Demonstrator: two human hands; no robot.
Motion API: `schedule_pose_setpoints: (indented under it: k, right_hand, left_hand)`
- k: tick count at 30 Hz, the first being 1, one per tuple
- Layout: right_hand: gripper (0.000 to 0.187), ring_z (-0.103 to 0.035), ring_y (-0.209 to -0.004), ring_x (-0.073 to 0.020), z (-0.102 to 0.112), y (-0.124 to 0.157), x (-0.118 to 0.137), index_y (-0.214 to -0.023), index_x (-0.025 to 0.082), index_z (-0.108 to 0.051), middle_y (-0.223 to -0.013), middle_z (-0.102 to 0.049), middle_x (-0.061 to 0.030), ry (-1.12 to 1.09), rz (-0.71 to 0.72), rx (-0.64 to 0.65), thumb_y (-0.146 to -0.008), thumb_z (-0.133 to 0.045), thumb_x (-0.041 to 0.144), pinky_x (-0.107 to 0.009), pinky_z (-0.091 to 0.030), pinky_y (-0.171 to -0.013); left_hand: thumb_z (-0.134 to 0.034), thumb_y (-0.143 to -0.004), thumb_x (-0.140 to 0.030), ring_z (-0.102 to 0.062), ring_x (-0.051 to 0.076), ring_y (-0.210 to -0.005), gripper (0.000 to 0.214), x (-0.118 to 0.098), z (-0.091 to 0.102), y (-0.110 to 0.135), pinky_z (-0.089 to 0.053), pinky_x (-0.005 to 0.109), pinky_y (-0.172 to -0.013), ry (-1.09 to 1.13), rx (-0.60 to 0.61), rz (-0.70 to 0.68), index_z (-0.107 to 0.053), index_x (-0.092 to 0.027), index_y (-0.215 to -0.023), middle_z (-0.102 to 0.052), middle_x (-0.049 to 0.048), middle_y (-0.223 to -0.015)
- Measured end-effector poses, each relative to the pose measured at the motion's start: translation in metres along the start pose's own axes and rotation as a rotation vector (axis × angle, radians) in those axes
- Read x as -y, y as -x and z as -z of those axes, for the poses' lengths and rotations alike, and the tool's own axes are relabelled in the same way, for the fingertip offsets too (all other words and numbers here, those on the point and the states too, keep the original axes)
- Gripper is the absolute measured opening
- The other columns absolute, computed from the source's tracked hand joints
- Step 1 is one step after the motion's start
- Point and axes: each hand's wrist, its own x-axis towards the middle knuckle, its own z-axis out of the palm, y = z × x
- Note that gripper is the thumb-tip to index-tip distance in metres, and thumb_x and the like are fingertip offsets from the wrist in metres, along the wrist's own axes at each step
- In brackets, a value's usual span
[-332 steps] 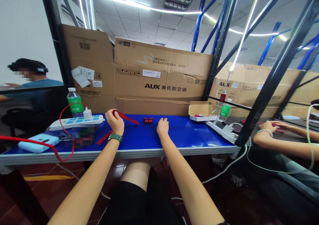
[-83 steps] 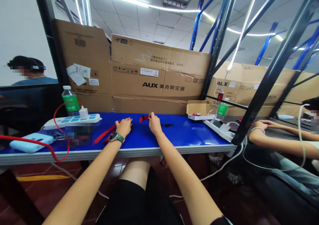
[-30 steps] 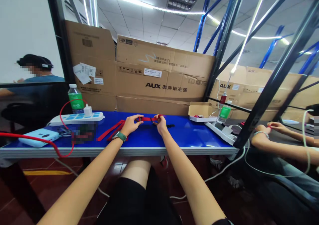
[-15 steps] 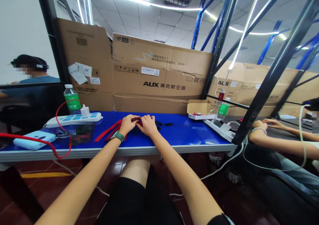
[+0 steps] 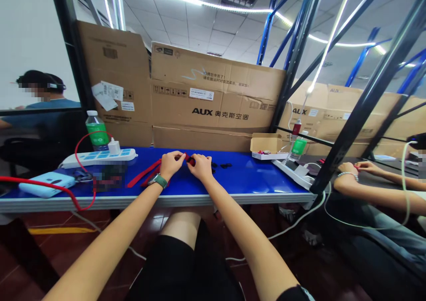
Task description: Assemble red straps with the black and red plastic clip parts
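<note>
Left hand point(image 5: 171, 165) and right hand point(image 5: 199, 167) nearly closed, pinching a small red webbing piece point(image 5: 191, 160); long red nylon strap point(image 5: 143, 173) at nine o'clock; small black plastic clips point(image 5: 219, 165) at three o'clock.

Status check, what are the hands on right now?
Left hand and right hand pinching a red strap. Strap's loose ends lie left on the blue table. Small black pieces right of the right hand.

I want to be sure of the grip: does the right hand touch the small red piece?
Touching: the head view shows the fingertips of the right hand pressed on the small red piece, no gap visible.
</note>
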Motion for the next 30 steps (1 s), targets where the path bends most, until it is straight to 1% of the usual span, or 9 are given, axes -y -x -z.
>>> schedule_pose_setpoints:
  k: [4, 8, 11, 13, 17, 19, 23, 26, 30]
  right_hand:
    - [0.026, -0.064, -0.101, -0.0232, -0.004, -0.004, -0.011, -0.110, 0.023, -0.063, -0.106, -0.072, -0.0074, 0.018, -0.040, 0.066, -0.093, -0.063, 0.041, -0.033, -0.040, -0.084]
    - [0.020, -0.067, -0.096, -0.0231, -0.008, -0.006, -0.029, -0.108, 0.019, -0.066, -0.107, -0.072, -0.0110, 0.080, -0.155, 0.156, -0.090, -0.066, 0.029, -0.030, -0.045, -0.079]
    - [0.018, -0.066, -0.102, -0.0257, -0.008, -0.004, -0.038, -0.106, 0.015, -0.067, -0.108, -0.071, -0.0163, 0.134, -0.273, 0.182, -0.089, -0.065, 0.019, -0.033, -0.046, -0.084]
    - [0.022, -0.062, -0.111, -0.0303, -0.008, -0.002, -0.039, -0.108, 0.013, -0.067, -0.109, -0.070, -0.0201, 0.158, -0.326, 0.165, -0.086, -0.063, 0.016, -0.040, -0.045, -0.092]
    - [0.035, -0.055, -0.118, -0.0366, -0.005, 0.000, -0.032, -0.118, 0.011, -0.065, -0.121, -0.063, -0.0238, 0.135, -0.360, 0.085, -0.085, -0.059, 0.017, -0.052, -0.041, -0.097]
    - [0.040, -0.054, -0.116, -0.0319, 0.000, -0.001, -0.026, -0.128, 0.014, -0.061, -0.126, -0.059, -0.0196, 0.047, -0.225, 0.058, -0.089, -0.052, 0.016, -0.046, -0.042, -0.097]
    - [0.045, -0.055, -0.112, -0.0198, 0.010, -0.001, -0.015, -0.137, 0.025, -0.057, -0.127, -0.057, -0.0082, -0.198, 0.268, 0.165, -0.096, -0.042, 0.013, -0.032, -0.043, -0.097]
    - [0.032, -0.054, -0.114, -0.0199, 0.007, 0.001, -0.009, -0.128, 0.028, -0.066, -0.125, -0.059, -0.0057, -0.211, 0.441, 0.323, -0.103, -0.046, 0.029, -0.033, -0.041, -0.097]
    - [0.039, -0.050, -0.120, -0.0240, -0.003, 0.005, -0.005, -0.127, 0.030, -0.067, -0.128, -0.061, -0.0071, -0.077, 0.328, 0.341, -0.106, -0.039, 0.047, -0.045, -0.037, -0.101]
  left_hand:
    - [-0.054, -0.092, -0.035, -0.069, 0.024, -0.082, 0.022, 0.006, 0.011, -0.005, -0.049, 0.033, -0.079, -0.118, -0.339, 0.116, -0.068, -0.018, -0.090, -0.074, 0.0098, -0.087]
    - [-0.038, -0.100, -0.029, -0.065, 0.026, -0.091, 0.022, 0.019, 0.023, -0.010, -0.047, 0.036, -0.083, -0.144, -0.681, 0.301, -0.057, -0.017, -0.103, -0.068, 0.0132, -0.097]
    - [-0.027, -0.103, -0.027, -0.064, 0.024, -0.090, 0.025, 0.023, 0.029, -0.012, -0.047, 0.036, -0.079, -0.100, -0.798, 0.403, -0.049, -0.016, -0.110, -0.064, 0.0130, -0.098]
    - [-0.025, -0.105, -0.033, -0.065, 0.021, -0.077, 0.029, 0.022, 0.030, -0.011, -0.049, 0.033, -0.070, -0.015, -0.739, 0.416, -0.046, -0.017, -0.116, -0.064, 0.0095, -0.094]
    - [-0.033, -0.104, -0.047, -0.064, 0.015, -0.056, 0.039, 0.019, 0.023, -0.008, -0.047, 0.025, -0.057, 0.167, -0.415, 0.322, -0.040, -0.019, -0.130, -0.064, -0.0004, -0.074]
    - [-0.044, -0.101, -0.047, -0.068, 0.017, -0.062, 0.039, 0.020, 0.016, -0.006, -0.048, 0.025, -0.062, 0.116, -0.228, 0.219, -0.046, -0.020, -0.128, -0.066, -0.0003, -0.070]
    - [-0.054, -0.095, -0.037, -0.071, 0.024, -0.090, 0.022, 0.023, 0.006, -0.003, -0.050, 0.030, -0.081, -0.205, 0.137, 0.030, -0.067, -0.021, -0.101, -0.074, 0.0090, -0.090]
    - [-0.048, -0.096, -0.032, -0.066, 0.027, -0.109, 0.029, 0.022, 0.005, -0.002, -0.048, 0.035, -0.092, -0.420, 0.208, 0.040, -0.074, -0.020, -0.094, -0.072, 0.0144, -0.115]
    - [-0.040, -0.095, -0.030, -0.063, 0.035, -0.113, 0.040, 0.022, 0.006, 0.002, -0.045, 0.050, -0.097, -0.592, 0.176, 0.187, -0.077, -0.016, -0.101, -0.069, 0.0199, -0.120]
